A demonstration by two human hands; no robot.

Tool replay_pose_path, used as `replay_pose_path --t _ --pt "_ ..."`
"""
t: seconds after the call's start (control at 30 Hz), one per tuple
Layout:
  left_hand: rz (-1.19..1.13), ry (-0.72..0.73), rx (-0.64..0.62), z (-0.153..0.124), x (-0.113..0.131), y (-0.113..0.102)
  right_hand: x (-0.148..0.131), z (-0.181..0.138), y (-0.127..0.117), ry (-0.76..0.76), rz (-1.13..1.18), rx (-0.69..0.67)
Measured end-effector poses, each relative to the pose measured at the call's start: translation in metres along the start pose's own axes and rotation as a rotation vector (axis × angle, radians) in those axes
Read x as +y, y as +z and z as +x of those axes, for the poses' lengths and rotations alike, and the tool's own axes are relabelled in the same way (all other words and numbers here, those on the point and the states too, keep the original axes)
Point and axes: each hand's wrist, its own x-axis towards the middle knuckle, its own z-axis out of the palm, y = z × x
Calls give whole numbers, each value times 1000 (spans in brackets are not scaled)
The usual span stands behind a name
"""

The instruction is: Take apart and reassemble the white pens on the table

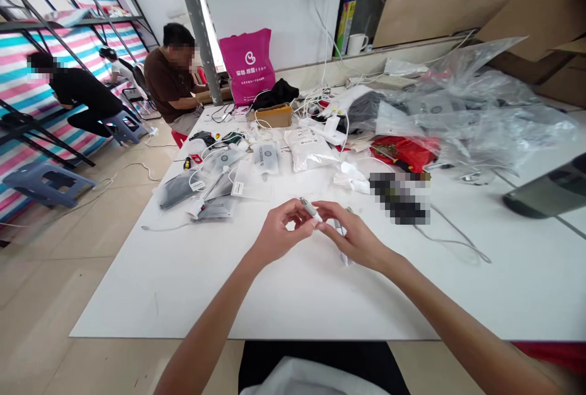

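Both forearms reach forward, left hand [277, 233] and right hand [354, 237] meeting fingertip to fingertip, fingers pinched.

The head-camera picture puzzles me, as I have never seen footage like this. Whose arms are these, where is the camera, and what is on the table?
The camera sits on a person's head and looks forward and down, so the two bare arms reaching in from below are that person's own. The left hand and right hand meet over a white table and together pinch a small white cable plug. Further back lie bagged cables, a cardboard box, a red packet, crumpled clear plastic bags and a pink carrier bag. On the left, other people sit at work.
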Motion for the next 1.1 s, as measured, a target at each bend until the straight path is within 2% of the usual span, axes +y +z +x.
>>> replay_pose_path --t 0.07,0.17,0.33,0.43,0.67,0.9,1.0,1.1 --pt "-41 45 97 2 -7 -4 -3 17 9 -28 -19 -40" --pt "-144 58 219 6 -25 -15 3 34 22 -89 -85 25" --pt "-395 -25 257 5 -59 -25 29 31 40 -58 -216 10" --pt "-408 -92 277 1 -71 -21 40 21 47 -31 -253 -27" --pt "-372 -141 418 -6 -77 -11 45 15 49 -70 -410 -42" --pt "-379 -182 506 -8 -80 -9 42 16 50 -88 -538 -40" --pt "-392 -207 493 -7 -79 -12 42 16 49 -53 -478 -48" --pt "-421 -189 404 -6 -77 -16 39 16 46 31 -262 -78"
